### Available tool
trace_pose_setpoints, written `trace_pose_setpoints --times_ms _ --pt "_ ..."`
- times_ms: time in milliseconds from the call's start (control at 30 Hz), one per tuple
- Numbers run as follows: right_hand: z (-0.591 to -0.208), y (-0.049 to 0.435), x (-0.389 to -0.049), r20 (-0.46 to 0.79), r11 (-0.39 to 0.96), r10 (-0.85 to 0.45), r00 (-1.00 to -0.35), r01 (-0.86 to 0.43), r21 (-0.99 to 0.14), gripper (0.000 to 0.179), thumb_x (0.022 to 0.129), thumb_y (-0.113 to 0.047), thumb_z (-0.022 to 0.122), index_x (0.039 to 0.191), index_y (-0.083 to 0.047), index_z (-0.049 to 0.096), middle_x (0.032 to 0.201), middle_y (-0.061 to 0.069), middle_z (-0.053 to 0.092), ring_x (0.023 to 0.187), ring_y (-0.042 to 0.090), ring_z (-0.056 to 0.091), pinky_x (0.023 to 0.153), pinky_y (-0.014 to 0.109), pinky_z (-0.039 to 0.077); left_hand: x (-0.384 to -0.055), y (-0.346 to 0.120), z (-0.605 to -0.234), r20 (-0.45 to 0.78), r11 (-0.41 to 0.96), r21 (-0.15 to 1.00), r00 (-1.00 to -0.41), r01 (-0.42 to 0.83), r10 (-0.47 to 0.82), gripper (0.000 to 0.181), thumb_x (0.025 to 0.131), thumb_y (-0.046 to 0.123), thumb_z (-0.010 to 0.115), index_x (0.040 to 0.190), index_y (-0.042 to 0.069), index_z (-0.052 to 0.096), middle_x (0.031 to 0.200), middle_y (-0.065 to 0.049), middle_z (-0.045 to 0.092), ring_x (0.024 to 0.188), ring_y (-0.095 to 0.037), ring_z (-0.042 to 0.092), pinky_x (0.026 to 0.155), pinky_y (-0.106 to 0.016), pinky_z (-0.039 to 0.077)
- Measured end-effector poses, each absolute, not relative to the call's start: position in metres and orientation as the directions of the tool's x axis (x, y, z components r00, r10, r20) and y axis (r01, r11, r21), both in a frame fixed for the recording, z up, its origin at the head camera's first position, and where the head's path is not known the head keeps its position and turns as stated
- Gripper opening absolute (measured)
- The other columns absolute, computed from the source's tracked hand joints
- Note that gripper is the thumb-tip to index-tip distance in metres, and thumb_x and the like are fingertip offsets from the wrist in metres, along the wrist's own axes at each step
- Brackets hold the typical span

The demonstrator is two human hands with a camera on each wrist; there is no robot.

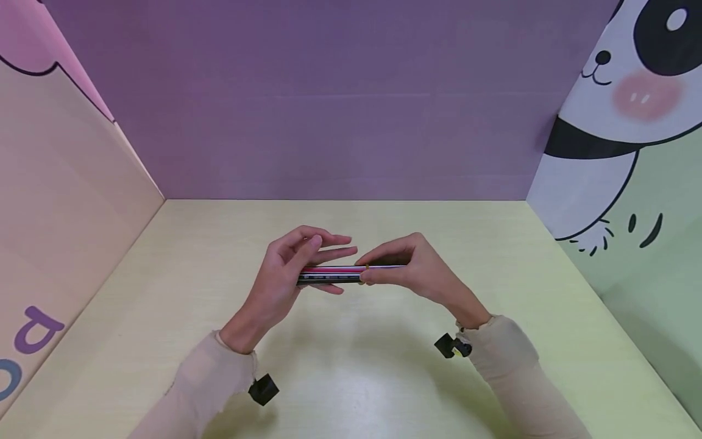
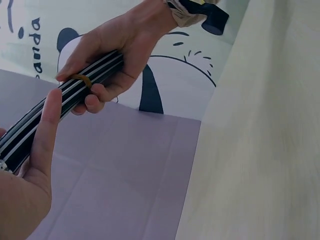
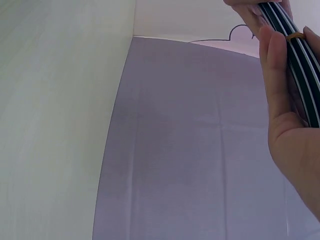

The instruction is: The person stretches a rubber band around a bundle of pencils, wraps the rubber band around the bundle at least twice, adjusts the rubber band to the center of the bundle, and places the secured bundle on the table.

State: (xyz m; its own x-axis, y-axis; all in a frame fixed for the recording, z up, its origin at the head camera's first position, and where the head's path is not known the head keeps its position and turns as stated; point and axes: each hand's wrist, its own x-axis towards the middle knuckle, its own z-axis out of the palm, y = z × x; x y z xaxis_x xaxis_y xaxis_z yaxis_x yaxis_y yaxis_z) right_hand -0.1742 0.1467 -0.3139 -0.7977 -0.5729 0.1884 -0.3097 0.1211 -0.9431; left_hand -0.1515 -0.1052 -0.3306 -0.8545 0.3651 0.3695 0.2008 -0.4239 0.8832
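A bundle of dark pencils point(image 1: 329, 277) with pale stripes and one pink streak is held level above the table. A yellowish-brown rubber band point(image 2: 83, 79) goes around it. My right hand point(image 1: 425, 271) pinches the bundle at the band between thumb and fingers, the right end lying inside that hand. At the other end, my left hand point(image 1: 280, 274) supports the pencils against its palm. Its fingers stretch out fairly straight behind and below them, and the thumb points up past them. The right wrist view shows the band point(image 3: 295, 36) close to the right fingertips.
The pale table point(image 1: 351, 378) lies below both hands. A purple wall point(image 1: 351, 110) stands behind it, a beige wall point(image 1: 66, 201) at the left and a green panda-printed wall point(image 1: 652, 244) at the right. Small black devices point(image 1: 264, 389) are worn on the wrists.
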Motion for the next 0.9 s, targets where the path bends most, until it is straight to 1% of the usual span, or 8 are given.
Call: trace_pose_setpoints --times_ms 167,300,400,533,700,900 --pt "-0.314 0.145 -0.172 0.164 0.146 -0.577 -0.800 -0.299 -0.943 0.020 0.085 -0.015 0.080 0.104 -0.011 0.078 0.096 0.012 0.075 0.082 0.032 0.072 0.078 0.041 0.059 -0.150 -0.103 -0.330 0.355 -0.414 0.891 -0.853 0.185 0.383 0.023 0.107 0.017 0.048 0.118 0.000 0.058 0.131 -0.023 0.061 0.121 -0.039 0.060 0.073 -0.057 0.057" --pt "-0.310 0.149 -0.171 0.169 0.162 -0.574 -0.801 -0.314 -0.936 0.024 0.087 -0.018 0.079 0.110 -0.012 0.076 0.100 0.011 0.074 0.086 0.031 0.072 0.081 0.041 0.059 -0.152 -0.107 -0.327 0.347 -0.420 0.891 -0.855 0.172 0.386 0.024 0.107 0.018 0.048 0.121 0.001 0.057 0.132 -0.023 0.060 0.121 -0.040 0.060 0.075 -0.057 0.057" --pt "-0.307 0.153 -0.172 0.183 0.194 -0.549 -0.815 -0.337 -0.921 0.026 0.087 -0.021 0.079 0.111 -0.015 0.075 0.102 0.008 0.074 0.087 0.029 0.072 0.081 0.041 0.059 -0.154 -0.111 -0.325 0.352 -0.427 0.886 -0.860 0.179 0.370 0.024 0.107 0.018 0.048 0.122 0.001 0.056 0.132 -0.023 0.060 0.121 -0.040 0.060 0.077 -0.056 0.057" --pt "-0.306 0.157 -0.174 0.195 0.232 -0.520 -0.832 -0.358 -0.904 0.023 0.086 -0.021 0.079 0.109 -0.018 0.076 0.099 0.007 0.074 0.084 0.027 0.070 0.077 0.037 0.058 -0.155 -0.113 -0.324 0.357 -0.428 0.884 -0.863 0.188 0.358 0.024 0.107 0.017 0.048 0.122 0.001 0.057 0.131 -0.023 0.061 0.120 -0.039 0.061 0.077 -0.055 0.057" --pt "-0.308 0.155 -0.175 0.184 0.206 -0.547 -0.816 -0.345 -0.916 0.022 0.087 -0.017 0.079 0.109 -0.017 0.077 0.099 0.008 0.075 0.083 0.027 0.069 0.074 0.032 0.057 -0.154 -0.112 -0.326 0.370 -0.386 0.894 -0.859 0.227 0.354 0.025 0.106 0.019 0.049 0.119 -0.001 0.058 0.128 -0.022 0.063 0.118 -0.038 0.062 0.075 -0.056 0.057" --pt "-0.311 0.150 -0.174 0.174 0.189 -0.538 -0.825 -0.319 -0.929 0.024 0.085 -0.018 0.080 0.109 -0.014 0.078 0.098 0.008 0.076 0.087 0.028 0.073 0.079 0.037 0.059 -0.153 -0.110 -0.326 0.394 -0.365 0.892 -0.853 0.266 0.341 0.025 0.107 0.018 0.048 0.118 -0.002 0.057 0.126 -0.021 0.064 0.117 -0.037 0.063 0.073 -0.056 0.057"
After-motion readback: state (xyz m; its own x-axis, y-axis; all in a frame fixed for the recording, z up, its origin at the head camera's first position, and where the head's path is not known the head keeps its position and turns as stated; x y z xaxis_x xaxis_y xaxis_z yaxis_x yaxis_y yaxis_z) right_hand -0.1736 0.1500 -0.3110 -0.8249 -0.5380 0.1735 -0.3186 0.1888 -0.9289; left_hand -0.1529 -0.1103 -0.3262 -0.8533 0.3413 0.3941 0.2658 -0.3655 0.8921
